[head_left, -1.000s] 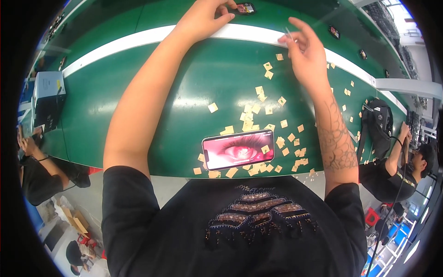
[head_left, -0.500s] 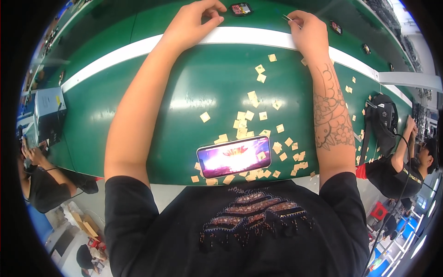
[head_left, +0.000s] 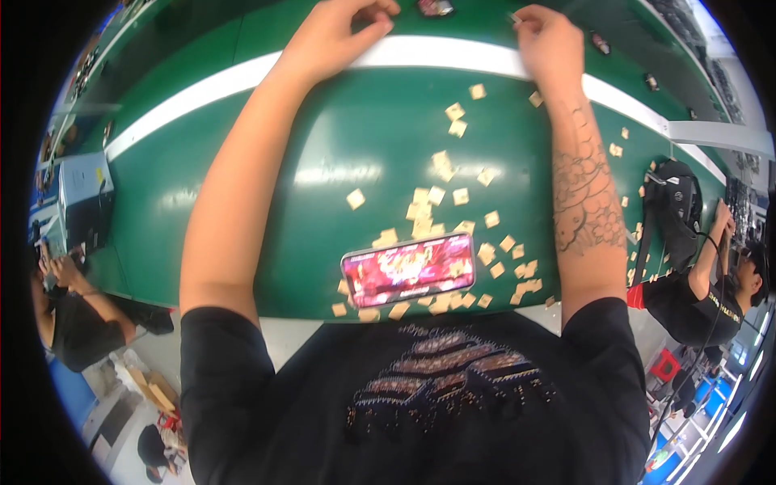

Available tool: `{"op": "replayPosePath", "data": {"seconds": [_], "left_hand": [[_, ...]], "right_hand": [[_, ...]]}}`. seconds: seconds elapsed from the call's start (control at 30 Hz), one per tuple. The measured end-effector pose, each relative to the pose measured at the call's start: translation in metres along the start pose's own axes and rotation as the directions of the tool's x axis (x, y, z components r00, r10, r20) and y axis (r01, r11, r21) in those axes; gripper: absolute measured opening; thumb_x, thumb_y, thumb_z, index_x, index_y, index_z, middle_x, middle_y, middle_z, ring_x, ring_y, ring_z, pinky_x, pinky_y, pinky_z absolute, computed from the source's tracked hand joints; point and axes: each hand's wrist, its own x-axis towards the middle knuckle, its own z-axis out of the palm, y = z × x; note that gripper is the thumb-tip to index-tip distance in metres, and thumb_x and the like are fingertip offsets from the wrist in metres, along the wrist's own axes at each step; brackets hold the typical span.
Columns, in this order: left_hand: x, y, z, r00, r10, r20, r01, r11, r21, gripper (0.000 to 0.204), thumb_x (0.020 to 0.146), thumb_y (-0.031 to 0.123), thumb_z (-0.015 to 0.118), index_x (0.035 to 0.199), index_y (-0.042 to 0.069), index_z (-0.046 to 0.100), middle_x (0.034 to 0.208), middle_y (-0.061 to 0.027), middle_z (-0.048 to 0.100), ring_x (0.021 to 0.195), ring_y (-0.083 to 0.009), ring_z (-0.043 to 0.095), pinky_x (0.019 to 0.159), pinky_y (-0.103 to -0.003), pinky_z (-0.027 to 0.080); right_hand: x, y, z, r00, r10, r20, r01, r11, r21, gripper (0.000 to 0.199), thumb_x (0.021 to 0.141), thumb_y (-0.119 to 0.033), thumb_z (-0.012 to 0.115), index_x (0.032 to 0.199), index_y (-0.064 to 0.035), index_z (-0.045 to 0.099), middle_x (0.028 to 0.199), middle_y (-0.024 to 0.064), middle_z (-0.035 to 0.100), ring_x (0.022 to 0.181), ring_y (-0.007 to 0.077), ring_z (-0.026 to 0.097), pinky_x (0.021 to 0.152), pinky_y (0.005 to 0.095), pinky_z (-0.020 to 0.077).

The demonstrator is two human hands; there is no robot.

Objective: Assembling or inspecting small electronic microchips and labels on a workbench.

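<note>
Past the white strip [head_left: 453, 52], my left hand [head_left: 343, 36] rests over the far green surface, thumb apart from its curled fingers, with nothing visible between them. To its right lies a small dark-cased device [head_left: 436, 7] showing reddish parts, cut by the upper picture edge. My right hand [head_left: 554, 44] pinches what appear to be metal tweezers [head_left: 513, 18]; only a short tip shows, pointing toward the device. Neither hand touches the device. Near my body a phone [head_left: 410, 270] lies face up, its screen lit in red and pink, among small yellowish square pieces [head_left: 442, 166].
Further small dark devices [head_left: 600, 43] lie along the far surface at right. A black bag [head_left: 673, 198] sits on the green table to the right, with a co-worker [head_left: 695, 299] beyond it. At left stand a grey box-shaped unit [head_left: 85, 198] and another person [head_left: 73, 315].
The view has tilted slightly, so the strip, devices and both hands sit higher in the picture. The phone's screen went from white-purple to red. My hands keep much the same pose.
</note>
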Motion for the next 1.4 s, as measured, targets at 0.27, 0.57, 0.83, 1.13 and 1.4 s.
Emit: {"op": "replayPosePath", "data": {"seconds": [0.27, 0.57, 0.83, 1.13, 1.4], "left_hand": [[0.003, -0.005, 0.002, 1.0, -0.013, 0.019, 0.014, 0.998, -0.061, 0.02, 0.094, 0.005, 0.07, 0.111, -0.004, 0.068, 0.091, -0.0095, 0.071, 0.086, -0.0158, 0.067, 0.082, -0.031, 0.054], [-0.003, -0.004, 0.003, 1.0, 0.0, 0.018, 0.001, 1.0, -0.024, 0.019, 0.094, 0.006, 0.071, 0.111, -0.003, 0.068, 0.091, -0.0084, 0.07, 0.086, -0.0153, 0.066, 0.082, -0.031, 0.054], [-0.002, -0.007, 0.004, 1.0, 0.009, 0.018, -0.009, 1.0, -0.017, 0.02, 0.094, 0.006, 0.071, 0.111, -0.002, 0.068, 0.092, -0.0081, 0.071, 0.086, -0.0152, 0.066, 0.082, -0.031, 0.054], [0.0, -0.007, 0.002, 1.0, 0.016, 0.024, -0.015, 0.999, -0.037, 0.019, 0.094, 0.005, 0.071, 0.112, -0.002, 0.068, 0.093, -0.008, 0.071, 0.087, -0.0149, 0.066, 0.084, -0.03, 0.054], [-0.002, -0.008, 0.003, 0.999, 0.019, 0.027, -0.018, 0.999, -0.039, 0.019, 0.094, 0.004, 0.07, 0.112, -0.003, 0.068, 0.094, -0.0086, 0.072, 0.089, -0.0149, 0.067, 0.085, -0.03, 0.054]], "right_hand": [[0.002, -0.004, -0.004, 0.986, -0.029, -0.165, 0.038, 0.998, 0.048, 0.015, 0.086, -0.001, 0.067, 0.095, 0.0011, 0.079, 0.083, 0.0239, 0.075, 0.079, 0.0369, 0.076, 0.075, 0.0417, 0.0577], [-0.002, -0.004, -0.004, 0.986, -0.041, -0.164, 0.042, 0.999, -0.001, 0.015, 0.086, -0.002, 0.066, 0.094, 0.0004, 0.079, 0.083, 0.0237, 0.075, 0.08, 0.0379, 0.076, 0.076, 0.0429, 0.058], [-0.011, -0.003, -0.014, 0.979, -0.056, -0.196, 0.04, 0.996, -0.081, 0.016, 0.086, -0.002, 0.065, 0.092, 0.0, 0.08, 0.083, 0.024, 0.075, 0.081, 0.0387, 0.076, 0.078, 0.0438, 0.0586], [0.0, 0.008, -0.009, 0.97, -0.086, -0.226, 0.073, 0.995, -0.066, 0.017, 0.086, -0.001, 0.062, 0.09, 0.0016, 0.078, 0.082, 0.0278, 0.072, 0.083, 0.0432, 0.075, 0.078, 0.0452, 0.0579], [0.001, 0.044, -0.002, 0.965, -0.085, -0.249, 0.056, 0.991, -0.121, 0.016, 0.088, -0.003, 0.063, 0.092, 0.0009, 0.079, 0.087, 0.0279, 0.073, 0.088, 0.0444, 0.074, 0.081, 0.0471, 0.0578]]}}
